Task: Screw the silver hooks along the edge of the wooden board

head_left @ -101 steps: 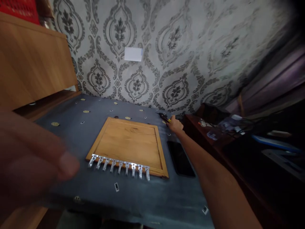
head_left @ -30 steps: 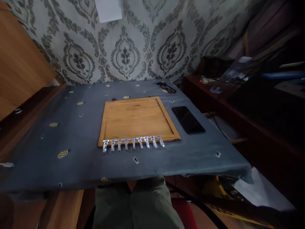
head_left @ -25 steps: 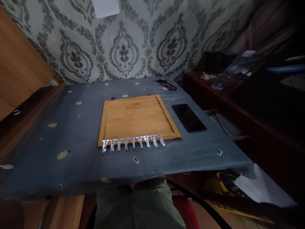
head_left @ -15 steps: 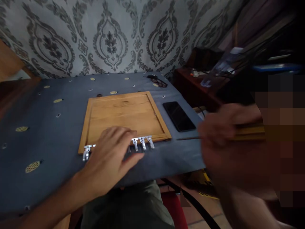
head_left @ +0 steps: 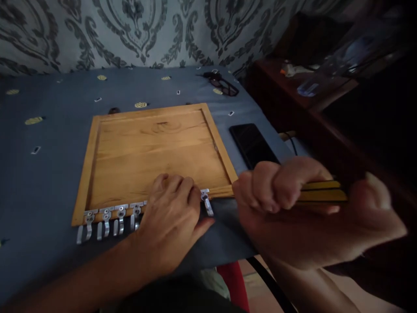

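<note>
A framed wooden panel (head_left: 153, 148) lies on the blue patterned tablecloth, with several metal hooks (head_left: 121, 215) along its near edge. My left hand (head_left: 174, 213) rests over the panel's near edge, fingers bent on the wood and thumb pointing right, covering some of the hooks. One hook (head_left: 206, 202) shows just right of that hand. My right hand (head_left: 276, 195) is closed around a yellow and black handle (head_left: 322, 191), close to the panel's near right corner. Whatever the handle belongs to is hidden behind my fingers.
A black phone (head_left: 256, 145) lies right of the panel. Dark glasses (head_left: 224, 84) rest near the tablecloth's far edge. A reddish-brown table (head_left: 296, 91) stands at the right with a clear bottle (head_left: 308, 87). A patterned curtain (head_left: 185, 34) hangs behind.
The view has shifted closer to the panel. My right hand has come left to the panel's corner with the handle. My left hand has moved right along the hooks, showing more of them on the left.
</note>
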### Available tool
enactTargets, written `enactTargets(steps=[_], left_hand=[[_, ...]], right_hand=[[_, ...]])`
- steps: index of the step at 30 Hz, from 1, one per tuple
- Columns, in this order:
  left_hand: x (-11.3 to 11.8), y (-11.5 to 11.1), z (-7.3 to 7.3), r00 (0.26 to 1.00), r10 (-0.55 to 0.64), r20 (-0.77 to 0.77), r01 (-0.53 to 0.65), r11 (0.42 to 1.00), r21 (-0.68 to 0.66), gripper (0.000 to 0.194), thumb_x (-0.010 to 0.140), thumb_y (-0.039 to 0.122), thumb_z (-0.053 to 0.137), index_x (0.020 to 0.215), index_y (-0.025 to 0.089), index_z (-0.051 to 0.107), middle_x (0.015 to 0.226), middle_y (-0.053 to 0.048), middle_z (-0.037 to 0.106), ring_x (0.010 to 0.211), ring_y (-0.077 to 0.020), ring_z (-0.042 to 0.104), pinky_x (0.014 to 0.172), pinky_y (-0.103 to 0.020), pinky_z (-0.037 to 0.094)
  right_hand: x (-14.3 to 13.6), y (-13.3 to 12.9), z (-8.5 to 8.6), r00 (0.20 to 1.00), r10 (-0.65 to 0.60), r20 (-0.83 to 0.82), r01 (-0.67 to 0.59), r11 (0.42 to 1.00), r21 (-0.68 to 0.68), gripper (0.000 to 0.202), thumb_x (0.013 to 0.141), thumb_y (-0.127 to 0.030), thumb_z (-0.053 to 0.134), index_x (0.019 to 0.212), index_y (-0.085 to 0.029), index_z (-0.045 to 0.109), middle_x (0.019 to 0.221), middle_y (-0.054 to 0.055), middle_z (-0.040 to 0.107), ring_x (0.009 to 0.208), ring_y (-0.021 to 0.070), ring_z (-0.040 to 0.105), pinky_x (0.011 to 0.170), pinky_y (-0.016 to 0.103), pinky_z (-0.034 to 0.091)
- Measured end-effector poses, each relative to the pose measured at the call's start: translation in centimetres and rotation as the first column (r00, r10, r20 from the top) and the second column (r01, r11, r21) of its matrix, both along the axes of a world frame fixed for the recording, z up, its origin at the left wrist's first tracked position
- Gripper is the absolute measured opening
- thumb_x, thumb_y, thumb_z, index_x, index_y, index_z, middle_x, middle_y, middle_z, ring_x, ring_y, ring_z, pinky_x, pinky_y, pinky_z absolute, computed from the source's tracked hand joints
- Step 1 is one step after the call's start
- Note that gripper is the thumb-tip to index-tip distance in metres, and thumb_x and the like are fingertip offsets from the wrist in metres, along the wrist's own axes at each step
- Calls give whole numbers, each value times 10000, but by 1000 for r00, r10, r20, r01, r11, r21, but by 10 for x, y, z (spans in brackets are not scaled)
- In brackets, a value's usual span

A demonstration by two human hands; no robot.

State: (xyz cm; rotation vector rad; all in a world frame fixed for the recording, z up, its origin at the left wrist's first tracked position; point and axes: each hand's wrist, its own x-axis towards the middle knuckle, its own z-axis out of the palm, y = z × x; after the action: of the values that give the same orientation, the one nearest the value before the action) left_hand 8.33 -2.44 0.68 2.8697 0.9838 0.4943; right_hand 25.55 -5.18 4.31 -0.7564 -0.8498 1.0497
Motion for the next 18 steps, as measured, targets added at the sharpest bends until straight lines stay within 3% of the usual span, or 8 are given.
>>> enactTargets(steps=[5,11,18], left_hand=[[1,1,4,1000,-11,14,11,1000,-5,350,961,428,867,1016,86,811,970,-97,789,933,-349,744,925,-586,581],[-1,3,4,1000,-10,18,10,1000,-29,303,1011,408,798,1011,106,819,988,-88,796,933,-327,741,936,-576,567],[0,3,3,999,-7,52,9,999,-33,295,964,382,846,991,90,815,944,-81,769,929,-336,739,946,-591,575]], right_hand=[[3,1,6,1000,-16,23,19,992,-125,692,1031,-612,750,498,-193,610,469,-28,426,454,81,390,489,283,387],[6,0,1,998,10,68,-2,994,-113,562,1035,-431,807,557,-208,613,515,-42,399,498,105,448,534,295,441],[2,7,6,994,30,106,-14,988,-152,602,986,-422,867,519,-205,555,495,-52,372,479,94,437,504,271,434]])
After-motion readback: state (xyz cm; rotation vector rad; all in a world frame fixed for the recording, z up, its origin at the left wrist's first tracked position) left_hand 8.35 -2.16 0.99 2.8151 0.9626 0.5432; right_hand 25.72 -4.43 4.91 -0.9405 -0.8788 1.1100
